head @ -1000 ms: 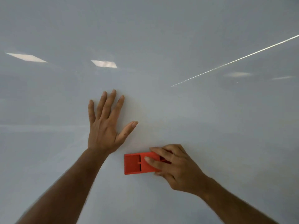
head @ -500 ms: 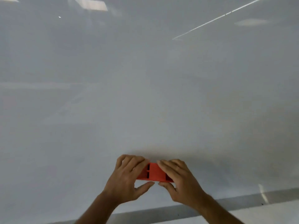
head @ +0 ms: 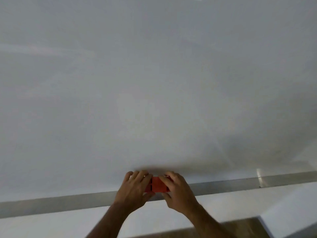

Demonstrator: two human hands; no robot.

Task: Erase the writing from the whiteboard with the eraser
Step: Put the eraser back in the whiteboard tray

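Where the whiteboard (head: 154, 83) met its grey bottom frame (head: 51, 204), both hands held the red eraser (head: 157, 185) against the board's lower edge. The left hand (head: 133, 190) gripped the eraser's left end, fingers curled over its top and thumb tucked beneath. The right hand (head: 176, 190) gripped the right end in the same way, fingers bent over the top and thumb under the lower edge. Only the middle of the eraser showed between them, a red face with a dark vertical slot near the left hand. The eraser sat just above the frame, its lower edge close to or touching it; which one could not be told, because the picture was blurred there. A soft shadow lay on the board just above the hands. The board above the eraser was plain pale grey, with faint lighter streaks far up and to the left. Below the frame ran a white wall (head: 68, 224), and below that, under the forearms, a brown surface (head: 240, 227).
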